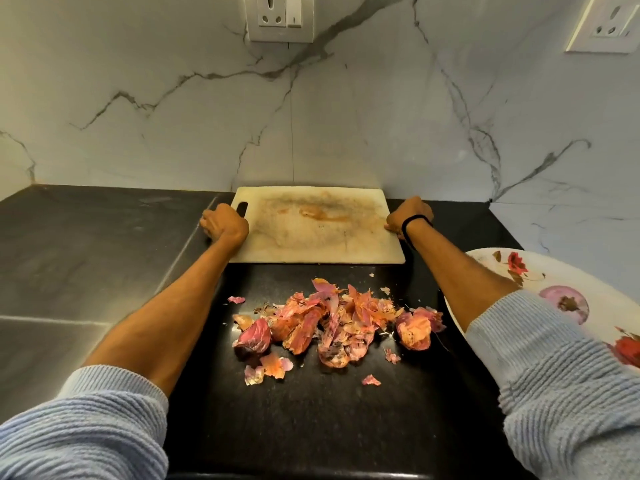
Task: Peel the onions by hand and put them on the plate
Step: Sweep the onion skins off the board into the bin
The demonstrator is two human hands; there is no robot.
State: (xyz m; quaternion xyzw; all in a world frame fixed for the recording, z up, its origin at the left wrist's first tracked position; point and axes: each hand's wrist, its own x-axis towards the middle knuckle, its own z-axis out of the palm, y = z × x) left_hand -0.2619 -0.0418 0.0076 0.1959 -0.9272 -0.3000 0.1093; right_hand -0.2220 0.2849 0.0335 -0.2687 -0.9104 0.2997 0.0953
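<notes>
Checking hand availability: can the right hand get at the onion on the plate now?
Probably yes, once it lets go: the right hand grips the right edge of the board. The onion lies uncovered on the plate beside that forearm, with nothing between them.

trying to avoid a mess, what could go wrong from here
The left hand and right hand grip the stained white rectangular cutting board; dragged nearer, its edge could scatter the loose pile of pink-orange onion skins. The ribbed light-blue right sleeve lies over the white floral plate, so it might knock the plate or the peeled purple onion on it.
</notes>
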